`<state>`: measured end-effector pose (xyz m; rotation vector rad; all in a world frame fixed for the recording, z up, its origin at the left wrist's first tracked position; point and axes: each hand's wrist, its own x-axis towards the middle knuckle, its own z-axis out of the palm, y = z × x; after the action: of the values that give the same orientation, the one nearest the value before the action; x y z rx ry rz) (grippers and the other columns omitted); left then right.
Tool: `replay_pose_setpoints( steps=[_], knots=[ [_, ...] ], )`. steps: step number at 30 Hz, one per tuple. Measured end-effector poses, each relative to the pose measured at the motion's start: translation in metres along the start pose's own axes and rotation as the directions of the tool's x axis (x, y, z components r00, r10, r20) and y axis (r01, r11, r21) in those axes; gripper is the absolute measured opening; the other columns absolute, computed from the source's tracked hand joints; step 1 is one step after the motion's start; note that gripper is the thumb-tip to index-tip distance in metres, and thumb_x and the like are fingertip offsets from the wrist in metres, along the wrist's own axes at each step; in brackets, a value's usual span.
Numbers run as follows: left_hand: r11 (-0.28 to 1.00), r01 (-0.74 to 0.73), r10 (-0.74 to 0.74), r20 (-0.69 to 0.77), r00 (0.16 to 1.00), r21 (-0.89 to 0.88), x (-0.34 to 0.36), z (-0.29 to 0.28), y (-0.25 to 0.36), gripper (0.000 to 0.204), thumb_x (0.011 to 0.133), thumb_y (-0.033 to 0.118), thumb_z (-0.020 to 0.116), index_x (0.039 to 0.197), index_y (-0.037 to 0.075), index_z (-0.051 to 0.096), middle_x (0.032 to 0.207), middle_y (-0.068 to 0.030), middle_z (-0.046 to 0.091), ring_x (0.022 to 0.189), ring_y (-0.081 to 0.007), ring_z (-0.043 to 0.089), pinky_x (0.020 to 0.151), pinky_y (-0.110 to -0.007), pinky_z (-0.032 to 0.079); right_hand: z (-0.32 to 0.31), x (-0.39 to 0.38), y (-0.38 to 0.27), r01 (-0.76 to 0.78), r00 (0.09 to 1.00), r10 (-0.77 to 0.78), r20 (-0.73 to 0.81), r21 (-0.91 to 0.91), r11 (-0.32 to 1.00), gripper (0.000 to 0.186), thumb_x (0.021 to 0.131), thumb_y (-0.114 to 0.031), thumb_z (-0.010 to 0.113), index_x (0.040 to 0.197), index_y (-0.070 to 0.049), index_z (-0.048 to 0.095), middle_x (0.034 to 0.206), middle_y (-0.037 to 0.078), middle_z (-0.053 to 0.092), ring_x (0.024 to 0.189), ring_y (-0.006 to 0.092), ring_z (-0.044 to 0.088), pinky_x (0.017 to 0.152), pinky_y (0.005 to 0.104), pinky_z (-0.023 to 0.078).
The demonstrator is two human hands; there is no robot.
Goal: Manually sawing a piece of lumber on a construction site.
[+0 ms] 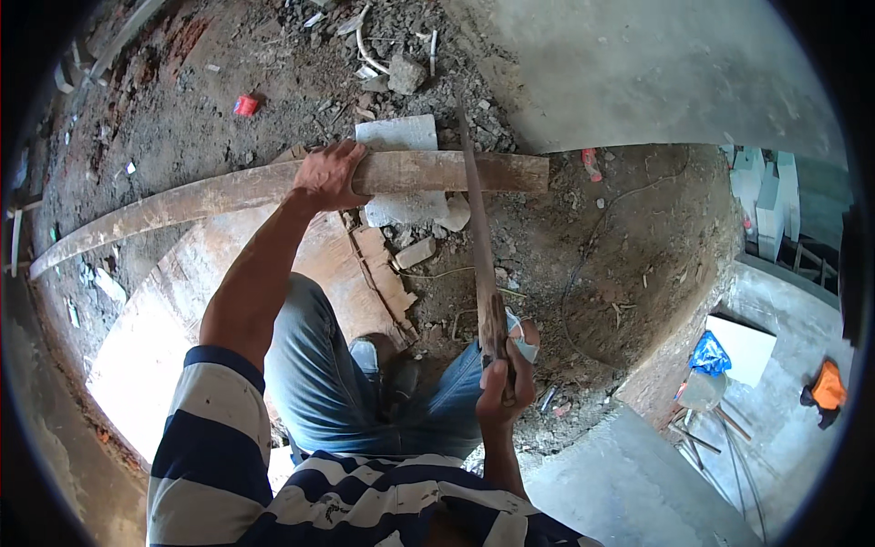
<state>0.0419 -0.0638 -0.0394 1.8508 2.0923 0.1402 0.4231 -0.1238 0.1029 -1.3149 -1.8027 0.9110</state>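
A long wooden plank [228,189] runs from the far left to the middle, bowed by the lens. My left hand [330,177] is closed on it, pressing it down over a pale grey block [397,132]. In my right hand [504,387] is the wooden handle of a handsaw [478,219], held near my right knee. The long narrow blade points away from me and crosses the plank a short way in from its right end. Whether the teeth have cut into the wood cannot be made out.
Below the plank lies a broad plywood sheet [210,283] with a broken edge. Rubble and a stone [406,75] lie beyond the block. A thin cable [583,264] curves over the dirt at right. On the concrete floor are a blue plastic bag [710,354] and an orange-black item [828,387].
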Motion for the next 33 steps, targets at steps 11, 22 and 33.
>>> replay_pose_setpoints(
  steps=[11, 22, 33],
  knots=[
    [1.000, 0.000, 0.000, -0.032, 0.999, -0.014, -0.004, 0.005, -0.012, 0.081, 0.064, 0.050, 0.080, 0.129, 0.010, 0.051, 0.122, -0.0149, 0.056, 0.113, -0.0325, 0.058, 0.095, -0.044, 0.048, 0.014, 0.020, -0.008, 0.021, 0.999, -0.013, 0.037, -0.222, 0.975, 0.028, 0.097, -0.014, 0.057, 0.118, 0.003, 0.062, 0.086, 0.009, 0.066, 0.065, 0.0115, 0.058, 0.062, 0.0263, 0.047],
    [0.999, 0.018, -0.016, 0.057, 0.998, -0.045, 0.008, -0.001, 0.010, 0.087, 0.065, 0.052, 0.078, 0.134, 0.009, 0.048, 0.137, -0.0189, 0.051, 0.120, -0.0349, 0.055, 0.100, -0.044, 0.047, 0.039, 0.068, 0.011, -0.190, 0.981, 0.187, 0.045, 0.074, 0.979, 0.030, 0.097, -0.017, 0.058, 0.119, 0.004, 0.061, 0.094, 0.010, 0.064, 0.076, 0.0174, 0.061, 0.069, 0.0286, 0.048],
    [0.997, -0.056, 0.049, -0.115, 0.992, -0.057, 0.007, 0.012, -0.002, 0.084, 0.063, 0.047, 0.081, 0.131, 0.008, 0.049, 0.123, -0.0153, 0.056, 0.113, -0.0335, 0.058, 0.094, -0.043, 0.050, -0.003, 0.025, -0.008, -0.154, 0.988, 0.155, 0.008, -0.087, 0.984, 0.029, 0.098, -0.018, 0.054, 0.115, 0.005, 0.060, 0.081, 0.005, 0.057, 0.052, 0.0067, 0.047, 0.043, 0.0245, 0.035]
  ],
)
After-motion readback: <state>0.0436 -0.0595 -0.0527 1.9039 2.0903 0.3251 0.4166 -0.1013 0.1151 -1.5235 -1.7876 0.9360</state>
